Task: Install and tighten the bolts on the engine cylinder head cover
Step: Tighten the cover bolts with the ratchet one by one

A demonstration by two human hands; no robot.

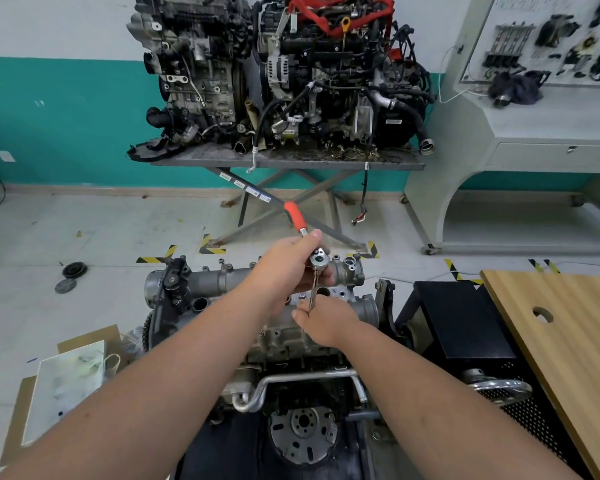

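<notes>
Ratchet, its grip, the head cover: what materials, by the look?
Ratchet: likely chromed steel, mirror-bright head and extension. Grip: looks like orange plastic or rubber, matte. Head cover: probably cast aluminium, dull grey, slightly rough. Left hand holds the ratchet; right hand steadies the extension.

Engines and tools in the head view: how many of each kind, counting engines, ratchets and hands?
Engines: 3, one under the hands, two on the stand
Ratchets: 1
Hands: 2, left hand, right hand
Total: 6
</notes>
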